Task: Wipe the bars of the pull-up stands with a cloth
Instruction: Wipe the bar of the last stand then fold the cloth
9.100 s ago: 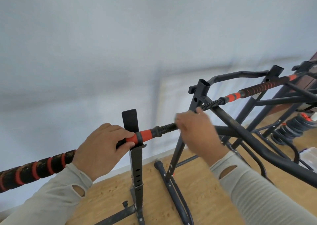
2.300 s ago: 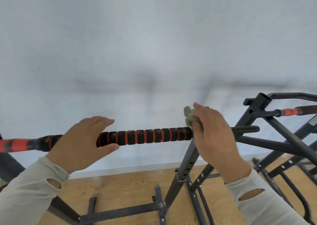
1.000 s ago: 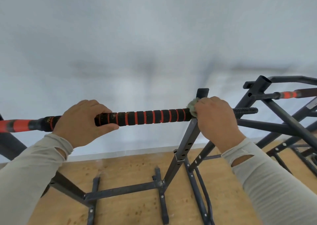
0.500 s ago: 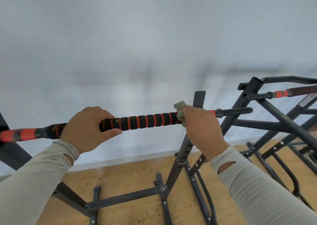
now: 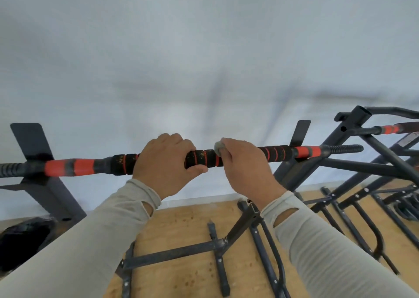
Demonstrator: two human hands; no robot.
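Pale wall and plywood-coloured floor (image 5: 186,220) frame a pull-up bar (image 5: 204,158) lying level across two dark steel uprights, its black foam grip ringed in orange. At the middle of the bar, the right hand (image 5: 246,166) curls its fingers around a small grey cloth (image 5: 218,147) and presses it against the foam, only a wad of it showing above the knuckles. Just beside it, nearly touching, the left hand (image 5: 164,163) wraps fingers and thumb round the grip, steadying the bar. Toward the bar's right end, an orange sleeve (image 5: 307,151) gives way to a bare threaded tip (image 5: 344,148); the left end rests in its bracket (image 5: 31,143). A second stand (image 5: 362,125) with its own orange-banded bar crowds the right edge of the scene, base rails spread over the floor. Judged by appearance, the bar is stiff and fairly heavy, best held at the foam, which offers grip and some give; the cloth is soft, light and easily bunched in the palm.
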